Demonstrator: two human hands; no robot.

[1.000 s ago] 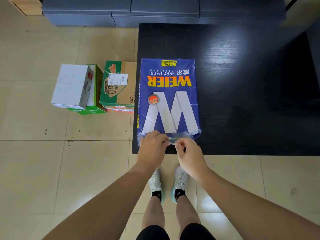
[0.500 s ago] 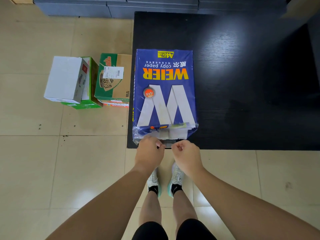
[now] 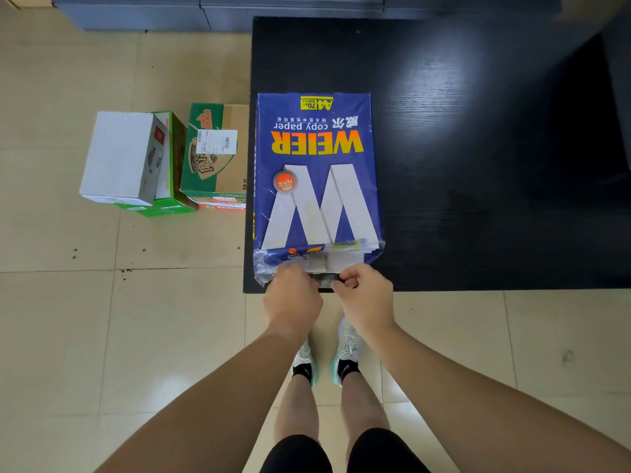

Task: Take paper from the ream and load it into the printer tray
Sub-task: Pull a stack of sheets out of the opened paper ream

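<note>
A glossy blue plastic-film wrapper covers the paper ream on a black bench of matt wood grain. Left of the bench, printed cardboard boxes stand on smooth, faintly shiny beige floor tiles.

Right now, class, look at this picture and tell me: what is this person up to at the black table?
A person stands at the near edge of a black wooden table, working on a blue-wrapped ream of copy paper that lies flat on it. The left hand and right hand both pinch the wrapper's folded end flap nearest the person. The flap is partly loosened, but no sheets are out. No printer is in view. Several cardboard boxes sit on the tiled floor beside the table.
</note>
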